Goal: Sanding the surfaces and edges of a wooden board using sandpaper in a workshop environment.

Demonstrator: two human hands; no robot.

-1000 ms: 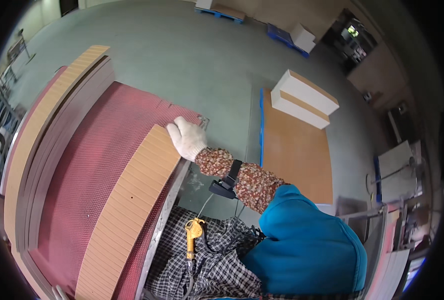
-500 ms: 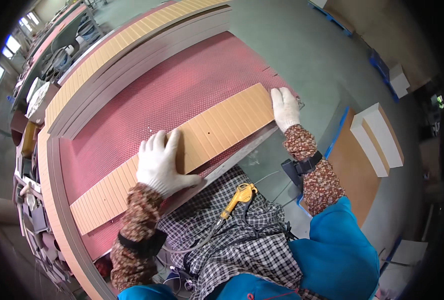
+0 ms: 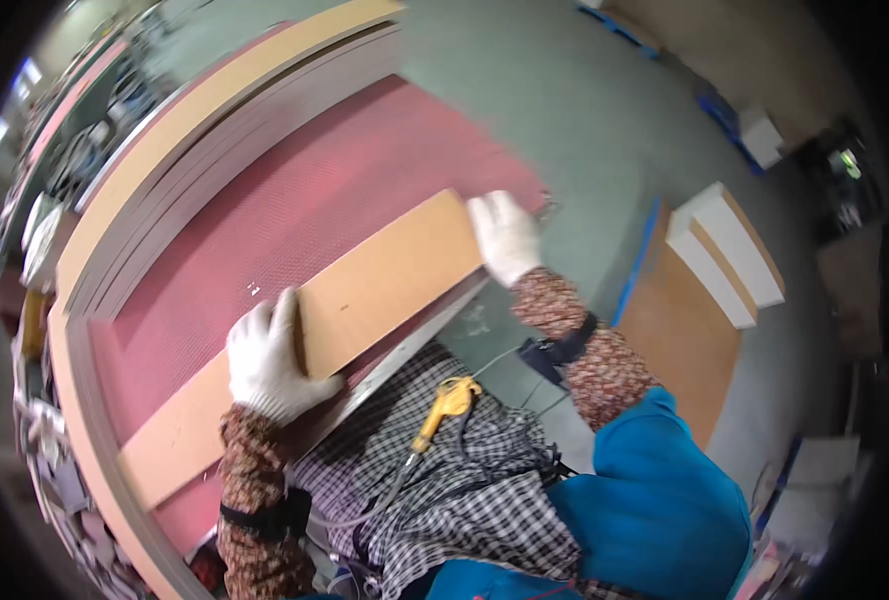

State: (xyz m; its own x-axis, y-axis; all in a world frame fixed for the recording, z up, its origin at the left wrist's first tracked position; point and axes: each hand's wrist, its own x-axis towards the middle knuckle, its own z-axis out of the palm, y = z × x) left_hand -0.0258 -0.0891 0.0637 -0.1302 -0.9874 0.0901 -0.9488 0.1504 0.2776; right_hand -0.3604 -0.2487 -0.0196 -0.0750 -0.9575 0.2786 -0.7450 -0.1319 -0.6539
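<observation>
A long tan board (image 3: 385,272) with a small dark mark lies diagonally over a red textured mat (image 3: 365,150) on the work table. White gloves cover both my hands. My left hand (image 3: 268,362) spans the board left of its middle, fingers at the far edge and thumb out past the near edge. At the board's right end, my right hand (image 3: 506,236) is closed over the corner, its fingertips on the far side. A yellow air blow gun (image 3: 455,398) with a hose rests on my checked apron (image 3: 435,500).
Stacked tan boards (image 3: 215,90) with grey edges line the table's far side, and another stack (image 3: 70,370) lies along the left. White-sided pieces (image 3: 715,250) rest on a brown panel (image 3: 690,350) at the right. Cluttered goods (image 3: 50,440) stand beyond the left edge.
The whole view has shifted, so table, board and hands appear further left. Both hands keep about the same places on the board. Grooves seen before across the board are blurred now.
</observation>
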